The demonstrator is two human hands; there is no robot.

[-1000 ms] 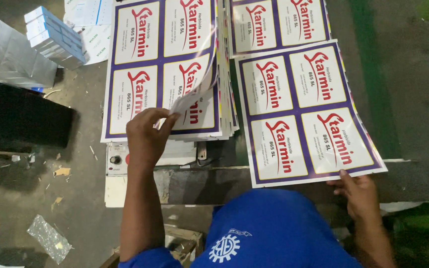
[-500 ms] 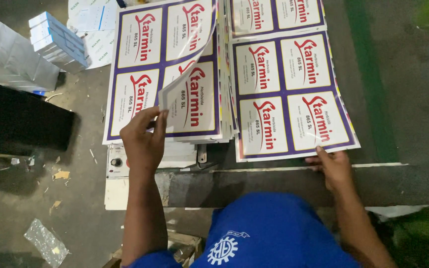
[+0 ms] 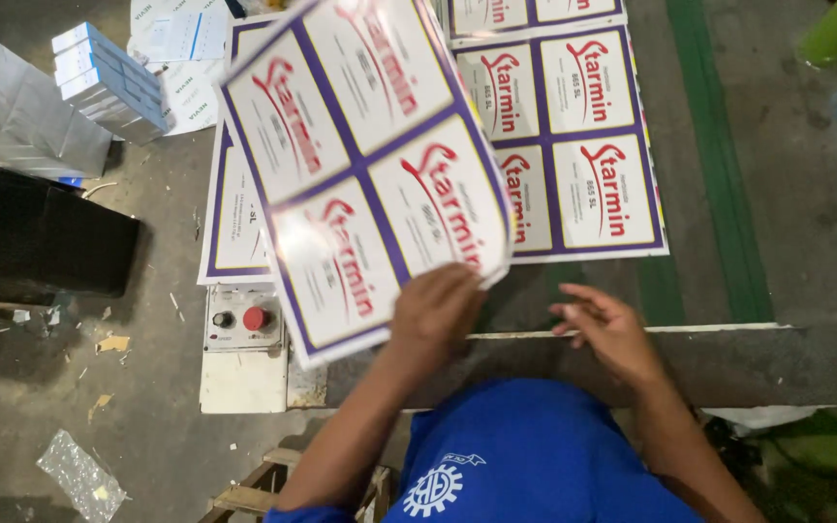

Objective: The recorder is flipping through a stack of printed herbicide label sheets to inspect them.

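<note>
I am pinching the lifted label sheet (image 3: 370,165) by its lower edge with my left hand (image 3: 438,310), keeping it flat; my right hand (image 3: 607,324) is hovering open, empty.

The lifted label sheet (image 3: 370,165) is showing white panels with red script inside a purple grid. At three o'clock, a matching sheet (image 3: 573,126) is lying beside a green floor stripe (image 3: 719,194). At six o'clock, a blue shirt (image 3: 535,446) is showing a white emblem.
</note>
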